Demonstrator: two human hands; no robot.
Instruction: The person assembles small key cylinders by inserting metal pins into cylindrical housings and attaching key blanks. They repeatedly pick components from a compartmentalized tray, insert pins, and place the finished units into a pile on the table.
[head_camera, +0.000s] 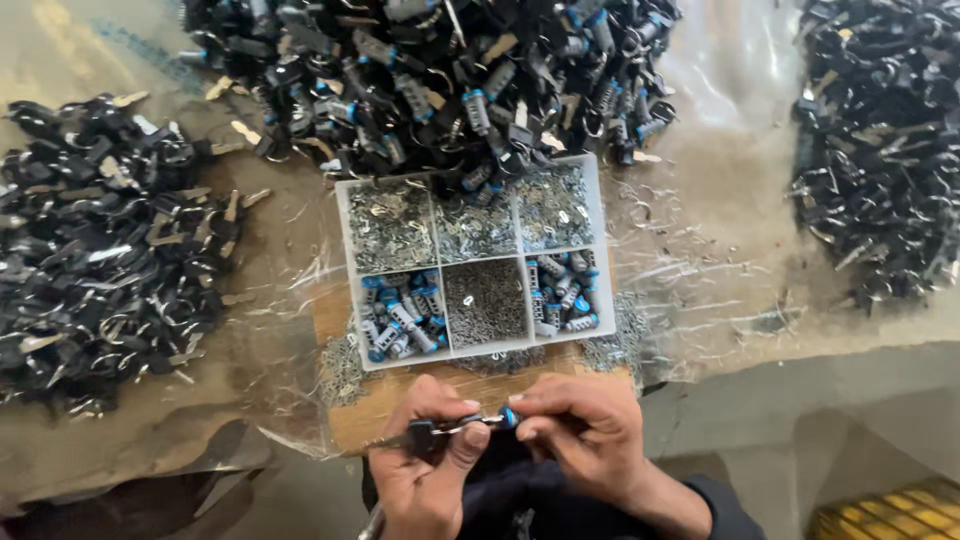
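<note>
Dark sleeves show at the bottom, close to the camera. Just above them the two hands meet over the near edge of the table. The left hand (425, 455) is curled and pinches a black key (418, 436) between thumb and fingers. The right hand (585, 430) is curled too, and its fingertips pinch a small silver lock part with a blue ring (505, 417). The key and the lock part touch, and the hands are almost touching.

Under the hands lies a brown wooden board (385, 405). Tiny silver bits are spilled on it at both sides. On the board sits a white plastic tray (473, 258) with six boxes in it. The near left box and the near right box hold more silver and blue lock parts. The near middle box holds very small dark bits. The three far boxes hold small shiny metal bits.

A crinkly clear plastic sheet (690, 250) covers the table top, which looks dusty and brown. A big pile of black keys (100, 250) lies on the left. Another heap of keys and lock parts (430, 75) lies behind the tray, touching its far edge. A third dark heap (880, 150) lies far to the right.

Low on the right is a grey floor, and a yellow thing (890, 520) peeks in at the corner.
</note>
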